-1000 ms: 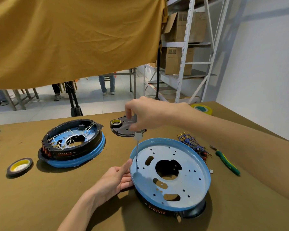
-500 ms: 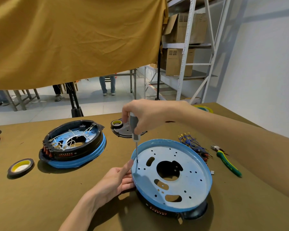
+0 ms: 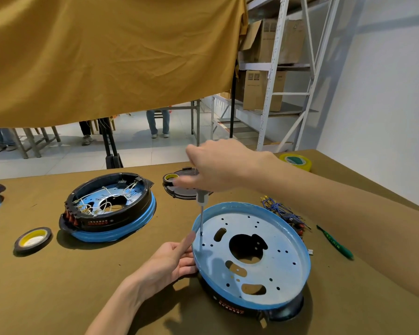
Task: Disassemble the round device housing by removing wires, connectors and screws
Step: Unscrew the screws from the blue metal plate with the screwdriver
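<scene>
Head view looks down on a brown bench where the round device housing [image 3: 252,257] lies bottom up at about 5 o'clock from the frame's centre, its pale blue metal plate facing the camera over a black plastic body. The right hand [image 3: 218,168] is curled round the handle of a screwdriver [image 3: 200,213] held near upright, the tip touching the plate close to its rim at 9 o'clock, seemingly on a screw too small to make out. The left hand [image 3: 169,262] braces the housing's 9 o'clock edge, thumb lying up along the rim and fingers bent against the side; the two hands are apart.

Judging by its look, the plate is stiff thin sheet metal with a raised lip, light enough to shift under a turning tool, so steadying it at the rim beside the screw seems sound. A painted surface may let the tip slip.

Beyond it at 10 o'clock sits a second housing [image 3: 109,206] with white wires showing inside. A bundle of blue wires [image 3: 279,211] lies at the housing's 2 o'clock, a green-handled tool [image 3: 336,244] at 3 o'clock, and a tape roll [image 3: 33,239] far left.
</scene>
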`<state>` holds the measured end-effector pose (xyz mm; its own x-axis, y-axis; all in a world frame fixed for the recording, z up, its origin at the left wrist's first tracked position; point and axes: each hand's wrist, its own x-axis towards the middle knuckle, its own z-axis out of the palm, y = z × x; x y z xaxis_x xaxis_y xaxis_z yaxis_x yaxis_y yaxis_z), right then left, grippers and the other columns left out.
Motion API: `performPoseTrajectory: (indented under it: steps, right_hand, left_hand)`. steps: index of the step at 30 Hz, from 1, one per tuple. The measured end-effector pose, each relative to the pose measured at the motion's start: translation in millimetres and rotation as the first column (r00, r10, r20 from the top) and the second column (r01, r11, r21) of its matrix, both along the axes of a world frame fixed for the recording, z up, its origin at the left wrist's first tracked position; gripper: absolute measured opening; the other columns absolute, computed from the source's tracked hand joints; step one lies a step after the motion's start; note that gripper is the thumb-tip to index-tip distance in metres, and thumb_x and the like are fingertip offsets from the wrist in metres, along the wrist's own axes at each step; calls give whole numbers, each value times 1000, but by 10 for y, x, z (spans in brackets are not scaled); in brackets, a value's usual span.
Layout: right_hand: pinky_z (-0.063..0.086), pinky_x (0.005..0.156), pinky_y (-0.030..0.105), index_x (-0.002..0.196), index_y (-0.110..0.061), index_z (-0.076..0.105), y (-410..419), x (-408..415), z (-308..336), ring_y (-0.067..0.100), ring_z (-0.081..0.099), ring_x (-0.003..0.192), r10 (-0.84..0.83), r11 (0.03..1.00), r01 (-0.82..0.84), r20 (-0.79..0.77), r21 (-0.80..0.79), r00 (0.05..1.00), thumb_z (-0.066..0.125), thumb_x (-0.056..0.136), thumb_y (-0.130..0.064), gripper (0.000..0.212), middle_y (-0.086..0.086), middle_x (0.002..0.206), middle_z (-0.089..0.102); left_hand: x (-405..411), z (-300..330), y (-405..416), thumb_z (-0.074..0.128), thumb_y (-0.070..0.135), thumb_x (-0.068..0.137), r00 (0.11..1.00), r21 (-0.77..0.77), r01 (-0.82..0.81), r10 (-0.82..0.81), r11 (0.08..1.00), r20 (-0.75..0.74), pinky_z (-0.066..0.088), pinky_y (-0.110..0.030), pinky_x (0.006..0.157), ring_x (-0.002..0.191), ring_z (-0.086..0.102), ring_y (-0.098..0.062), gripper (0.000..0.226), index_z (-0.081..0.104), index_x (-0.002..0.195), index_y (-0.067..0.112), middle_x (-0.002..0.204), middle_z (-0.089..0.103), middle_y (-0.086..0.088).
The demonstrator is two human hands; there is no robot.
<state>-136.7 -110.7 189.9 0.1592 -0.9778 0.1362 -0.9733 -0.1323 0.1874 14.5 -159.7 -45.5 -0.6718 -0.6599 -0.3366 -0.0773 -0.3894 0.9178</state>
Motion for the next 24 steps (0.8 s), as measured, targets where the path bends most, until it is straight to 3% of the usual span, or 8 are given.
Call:
performPoseTrajectory:
  steps: [3, 5, 8, 12, 14, 17, 20, 24]
  right_hand:
    - [41, 49, 30, 83, -14, 62, -57, -4, -33, 18, 59, 62, -42, 998, 41, -38, -43, 998, 49, 98, -64, 54, 0, 67, 58]
    - [47, 54, 27, 99, -15, 65, -69, -47, 6, 18, 64, 75, 8, 995, -24, 159, 100, 987, 69, 93, -43, 29, 0, 81, 64]
    - [44, 58, 22, 111, -23, 60, -43, -75, 109, 12, 61, 84, 34, 951, -128, 316, 282, 948, 81, 82, -20, 36, -5, 96, 61]
    - [39, 53, 30, 112, -18, 52, -51, -77, 5, 12, 53, 71, -29, 997, 24, 60, 79, 998, 60, 96, -55, 41, -4, 83, 54]
    - [36, 50, 31, 104, -12, 55, -84, -106, -63, 17, 53, 66, -69, 997, 67, -51, -39, 996, 49, 102, -55, 43, 2, 78, 55]
    - [48, 61, 30, 112, -17, 57, -90, -149, 12, 14, 60, 79, 5, 989, -39, 239, 140, 971, 67, 97, -34, 24, 2, 99, 64]
    - [50, 65, 27, 119, -26, 51, -40, -168, 104, 8, 58, 85, 41, 946, -174, 432, 274, 901, 81, 84, -18, 47, -7, 104, 58]
    - [41, 52, 31, 103, -16, 55, -38, -119, -24, 14, 57, 68, 15, 1000, -17, 83, 23, 996, 58, 94, -62, 47, -1, 82, 60]
  left_hand:
    - [5, 6, -5, 92, 70, 48, 1000, 4, 13, -13, 1000, 10, 63, -36, 83, 111, 73, -32, 105, 64, 124, 3, 117, 75, -17]
    - [-5, 18, 0, 92, 71, 46, 1000, -4, 16, -16, 1000, 19, 63, -36, 83, 111, 73, -31, 108, 62, 126, 4, 117, 76, -16]
    - [-1, 28, 14, 92, 72, 45, 1000, -7, 5, -5, 1000, 23, 63, -37, 85, 111, 73, -30, 110, 61, 127, 5, 117, 76, -14]
    - [23, 27, 28, 89, 70, 54, 1000, -11, 22, -22, 1000, -5, 62, -36, 87, 114, 71, -31, 103, 63, 127, 2, 121, 74, -17]
    - [22, 37, 33, 91, 70, 50, 1000, -11, 22, -22, 1000, 0, 62, -36, 87, 113, 72, -31, 107, 62, 127, 2, 120, 74, -17]
    - [8, 49, 35, 93, 71, 43, 1000, -7, 14, -14, 1000, 10, 62, -38, 88, 112, 72, -31, 114, 61, 127, 1, 118, 75, -17]
    - [16, 64, 48, 94, 68, 44, 1000, 21, -4, 4, 1000, -6, 62, -41, 90, 112, 72, -33, 112, 60, 127, 2, 119, 75, -18]
    - [51, 74, 59, 82, 59, 67, 999, 39, 7, -6, 999, -32, 62, -38, 88, 114, 71, -33, 88, 60, 129, 0, 121, 73, -19]
